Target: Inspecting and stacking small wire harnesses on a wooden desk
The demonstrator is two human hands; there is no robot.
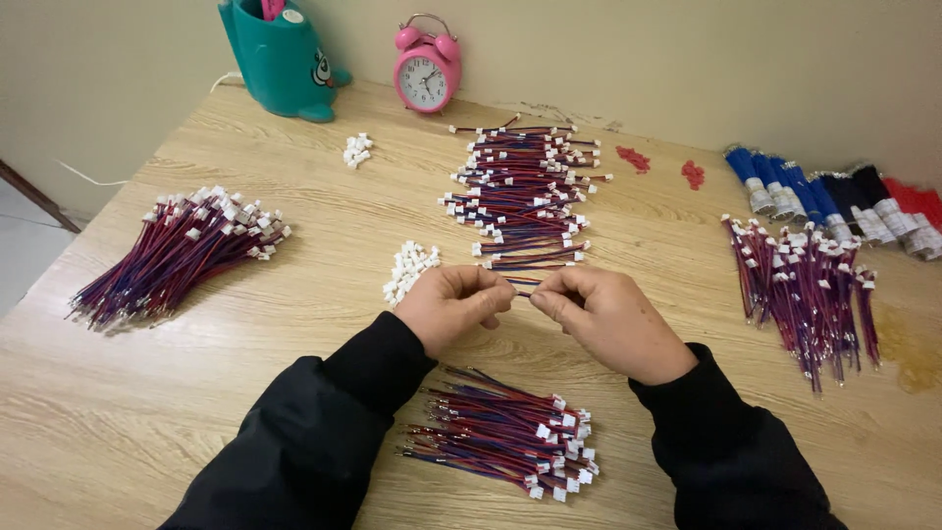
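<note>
Wire (523,286) between both hands (535,312)

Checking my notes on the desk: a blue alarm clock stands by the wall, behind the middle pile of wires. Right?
Not quite: the head view shows the alarm clock is pink, not blue. It does stand by the wall behind the middle pile of wires.

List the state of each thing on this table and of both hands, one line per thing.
Left hand: pinched shut on a short wire.
Right hand: pinched shut on the same wire.
Short wire: held between both hands above the table.
Near wire bundle: lying loose by the sleeves.
Centre wire stack: laid crosswise in rows.
White connectors: small loose heap.
Pink alarm clock: upright.
</note>
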